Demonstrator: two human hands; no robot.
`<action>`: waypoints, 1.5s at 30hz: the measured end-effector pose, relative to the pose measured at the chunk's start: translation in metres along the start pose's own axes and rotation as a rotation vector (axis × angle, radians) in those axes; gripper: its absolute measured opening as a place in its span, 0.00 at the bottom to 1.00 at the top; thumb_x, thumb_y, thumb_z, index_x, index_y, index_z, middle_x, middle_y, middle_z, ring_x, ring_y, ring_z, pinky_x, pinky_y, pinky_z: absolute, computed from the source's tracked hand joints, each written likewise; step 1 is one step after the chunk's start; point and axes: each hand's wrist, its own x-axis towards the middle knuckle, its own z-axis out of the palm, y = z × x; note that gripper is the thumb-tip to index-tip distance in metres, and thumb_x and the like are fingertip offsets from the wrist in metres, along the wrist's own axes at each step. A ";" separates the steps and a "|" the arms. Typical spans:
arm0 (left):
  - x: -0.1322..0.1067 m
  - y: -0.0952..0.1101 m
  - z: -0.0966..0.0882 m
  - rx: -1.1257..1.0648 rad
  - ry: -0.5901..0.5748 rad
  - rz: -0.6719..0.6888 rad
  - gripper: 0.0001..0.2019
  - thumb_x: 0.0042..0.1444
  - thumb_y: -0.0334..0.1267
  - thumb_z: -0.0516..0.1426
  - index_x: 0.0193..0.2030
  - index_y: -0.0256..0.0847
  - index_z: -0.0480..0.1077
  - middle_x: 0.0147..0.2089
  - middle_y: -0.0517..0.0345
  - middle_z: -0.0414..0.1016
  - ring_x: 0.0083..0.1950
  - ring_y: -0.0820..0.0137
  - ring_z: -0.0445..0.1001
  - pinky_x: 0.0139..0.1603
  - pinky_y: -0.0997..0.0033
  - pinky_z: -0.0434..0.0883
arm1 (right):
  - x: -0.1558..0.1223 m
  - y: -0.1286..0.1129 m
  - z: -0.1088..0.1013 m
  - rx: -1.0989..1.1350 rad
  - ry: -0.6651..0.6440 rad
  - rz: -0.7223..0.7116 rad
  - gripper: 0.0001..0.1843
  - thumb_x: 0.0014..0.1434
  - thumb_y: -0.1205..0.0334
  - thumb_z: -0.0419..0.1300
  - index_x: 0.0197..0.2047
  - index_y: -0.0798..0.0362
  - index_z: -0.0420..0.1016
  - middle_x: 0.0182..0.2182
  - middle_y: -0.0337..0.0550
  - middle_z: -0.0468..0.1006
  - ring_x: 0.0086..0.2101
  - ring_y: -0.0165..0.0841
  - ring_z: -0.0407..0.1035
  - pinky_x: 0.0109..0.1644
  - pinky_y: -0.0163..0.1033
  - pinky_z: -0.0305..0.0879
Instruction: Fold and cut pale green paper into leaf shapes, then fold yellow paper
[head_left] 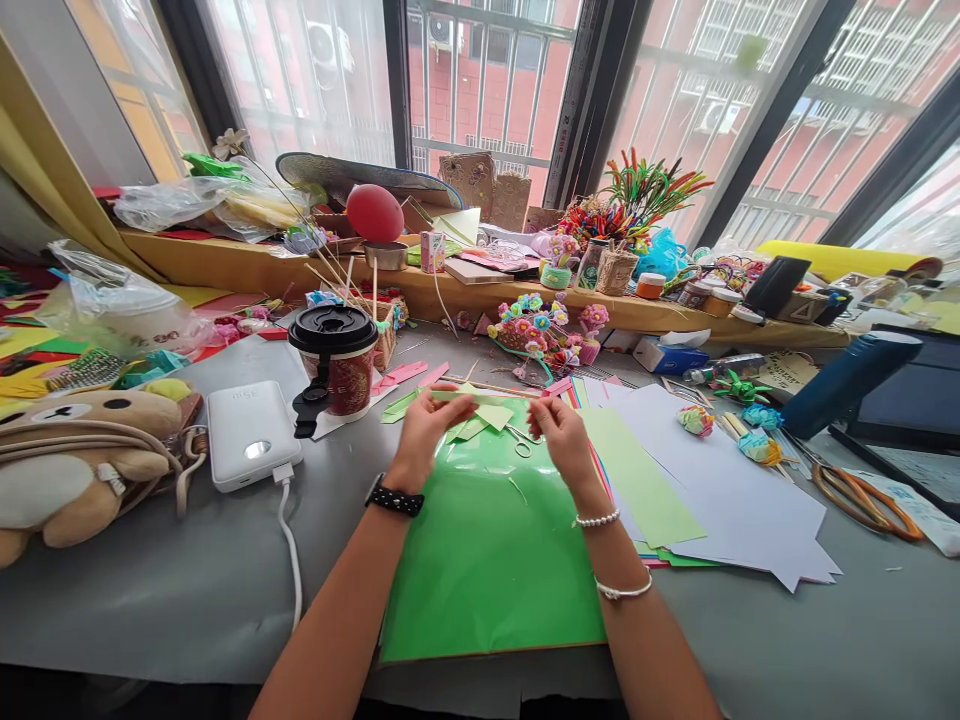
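While the left hand (426,428) pinches the pale-green strip (493,398), keep it flat, lightly taut.
Right hand (559,432) pinches narrowly too; what it grips is unclear.

The left hand (433,420) and the right hand (559,428) pinch the two ends of a thin pale strip (501,397) (whether paper or stick is hard to tell) above the far part of a glossy green sheet (502,565) on the grey bench (847,640). Small scissors (523,449) lie between them, with a lidded cup (349,385) and white power bank (251,425) to the left. White paper (739,490) spreads right, and a red balloon (375,213) sits on the far ledge (315,272).
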 end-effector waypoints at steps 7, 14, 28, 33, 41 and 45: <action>0.007 0.006 -0.014 0.111 0.134 0.107 0.17 0.34 0.35 0.64 0.34 0.35 0.65 0.26 0.62 0.72 0.28 0.73 0.74 0.37 0.71 0.70 | 0.002 0.006 -0.004 -0.073 0.063 0.006 0.15 0.51 0.50 0.54 0.27 0.55 0.67 0.20 0.39 0.70 0.20 0.28 0.65 0.23 0.33 0.62; 0.010 0.003 -0.018 0.148 0.186 0.120 0.14 0.36 0.38 0.62 0.30 0.35 0.67 0.25 0.61 0.72 0.27 0.74 0.72 0.31 0.74 0.69 | -0.003 0.010 0.005 -0.474 -0.242 -0.220 0.10 0.53 0.57 0.55 0.31 0.51 0.75 0.33 0.46 0.76 0.36 0.37 0.69 0.39 0.42 0.65; 0.018 -0.003 -0.030 0.444 0.261 0.091 0.18 0.36 0.51 0.60 0.24 0.35 0.66 0.21 0.58 0.70 0.23 0.72 0.70 0.24 0.74 0.66 | -0.003 0.014 0.008 -0.600 -0.244 -0.220 0.21 0.51 0.61 0.57 0.48 0.59 0.68 0.48 0.56 0.68 0.50 0.43 0.61 0.54 0.49 0.56; 0.016 -0.002 -0.032 0.767 0.377 0.245 0.25 0.40 0.52 0.58 0.40 0.34 0.68 0.18 0.65 0.63 0.23 0.71 0.66 0.26 0.73 0.62 | -0.001 0.002 0.005 -0.089 -0.107 -0.100 0.21 0.51 0.58 0.56 0.48 0.58 0.67 0.48 0.55 0.67 0.45 0.39 0.66 0.45 0.44 0.66; 0.004 -0.001 -0.007 0.368 -0.003 0.070 0.22 0.43 0.54 0.54 0.32 0.34 0.72 0.27 0.56 0.71 0.27 0.72 0.69 0.28 0.74 0.66 | -0.007 -0.013 0.002 0.216 -0.276 -0.015 0.15 0.51 0.57 0.57 0.42 0.51 0.73 0.42 0.45 0.73 0.42 0.37 0.68 0.43 0.41 0.67; 0.002 -0.006 0.000 0.193 -0.047 -0.015 0.17 0.35 0.46 0.62 0.28 0.33 0.71 0.27 0.56 0.72 0.30 0.71 0.71 0.36 0.71 0.69 | -0.008 -0.014 0.002 0.101 -0.294 -0.017 0.15 0.52 0.55 0.56 0.41 0.51 0.74 0.41 0.46 0.74 0.41 0.37 0.68 0.40 0.40 0.67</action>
